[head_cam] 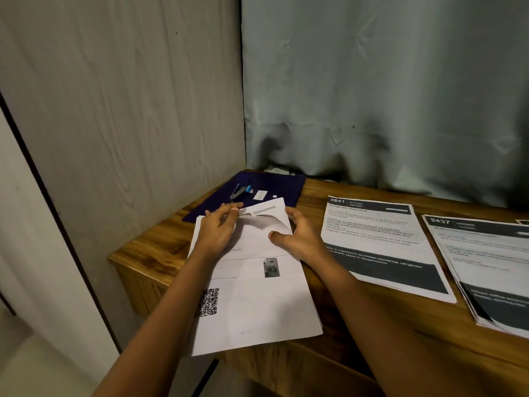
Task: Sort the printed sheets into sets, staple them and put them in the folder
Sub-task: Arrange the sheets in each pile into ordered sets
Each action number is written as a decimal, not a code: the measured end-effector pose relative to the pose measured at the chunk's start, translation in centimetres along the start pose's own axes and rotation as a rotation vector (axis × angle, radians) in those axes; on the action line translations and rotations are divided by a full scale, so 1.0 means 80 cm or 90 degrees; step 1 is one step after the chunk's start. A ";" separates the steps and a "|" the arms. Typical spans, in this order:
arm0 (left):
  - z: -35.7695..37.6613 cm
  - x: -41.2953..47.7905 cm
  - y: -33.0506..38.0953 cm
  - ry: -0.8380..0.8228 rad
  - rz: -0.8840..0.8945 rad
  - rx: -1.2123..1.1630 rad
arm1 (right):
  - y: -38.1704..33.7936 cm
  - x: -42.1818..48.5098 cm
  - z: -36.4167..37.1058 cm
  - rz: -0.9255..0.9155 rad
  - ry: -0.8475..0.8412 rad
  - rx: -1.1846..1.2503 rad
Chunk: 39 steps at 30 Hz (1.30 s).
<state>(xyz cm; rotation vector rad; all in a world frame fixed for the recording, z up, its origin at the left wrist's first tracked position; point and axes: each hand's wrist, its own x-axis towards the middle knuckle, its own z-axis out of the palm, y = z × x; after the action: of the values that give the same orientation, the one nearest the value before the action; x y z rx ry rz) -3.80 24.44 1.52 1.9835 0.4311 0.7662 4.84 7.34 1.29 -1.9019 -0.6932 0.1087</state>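
Observation:
A set of white printed sheets (254,299) with a QR code lies at the table's left front, overhanging the edge. My left hand (217,230) pinches the top sheet's far corner and curls it up. My right hand (300,239) rests at the set's right edge, fingers relaxed and spread. Behind the set lies a dark blue folder (286,184) with a blue stapler (239,191) on it. A second set headed 2641 (380,245) lies to the right. A third set headed 2437 (492,267) lies at the far right.
The wooden table (160,242) stands in a corner. A grey panel wall (128,110) is on the left and a pale curtain (386,96) hangs behind. A small white label (260,194) lies on the folder.

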 end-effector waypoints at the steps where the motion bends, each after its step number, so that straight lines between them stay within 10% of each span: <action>1: 0.000 -0.001 0.001 0.000 -0.002 0.004 | 0.000 -0.001 0.000 -0.007 0.006 0.004; 39: 0.002 -0.003 0.002 -0.002 0.008 -0.047 | -0.009 -0.012 -0.012 -0.120 -0.008 0.069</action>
<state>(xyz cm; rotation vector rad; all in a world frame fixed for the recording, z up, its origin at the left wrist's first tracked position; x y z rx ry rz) -3.86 24.12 1.50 1.9204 0.3834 0.7761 4.14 6.24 2.09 -1.7249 -0.8543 0.0385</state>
